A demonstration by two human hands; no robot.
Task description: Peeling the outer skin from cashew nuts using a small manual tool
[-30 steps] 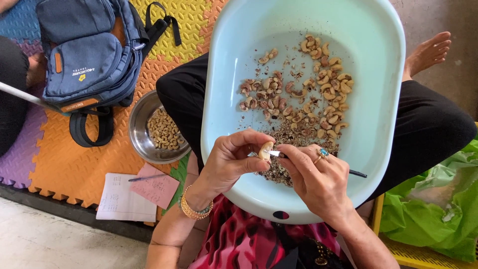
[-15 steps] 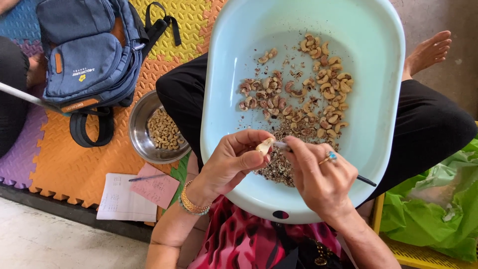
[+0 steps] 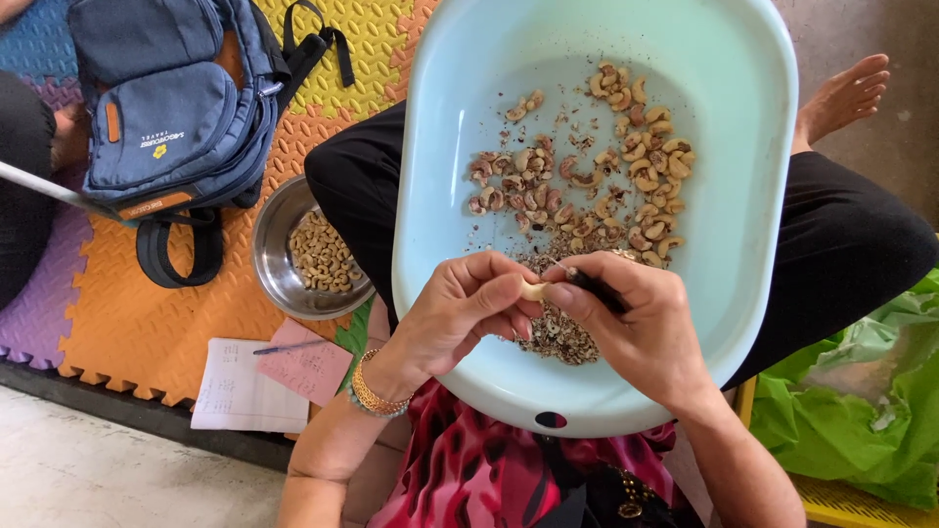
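Cashew kernel (image 3: 534, 290), at the pale blue basin's (image 3: 753, 225) 6 o'clock rim, pinched in left hand (image 3: 460, 308) grip; right hand (image 3: 641, 328), rolled over since a moment ago, grip closed on dark-handled knife (image 3: 597, 286), suggesting scraping continues.

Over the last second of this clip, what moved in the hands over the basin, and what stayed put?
The right hand rolled knuckles-up, hiding its ring, and drew the small knife in against the cashew, so the handle no longer sticks out to the right. The left hand kept pinching the cashew, now mostly covered by fingertips. The pale blue basin, the steel bowl and the blue backpack stayed as they were.
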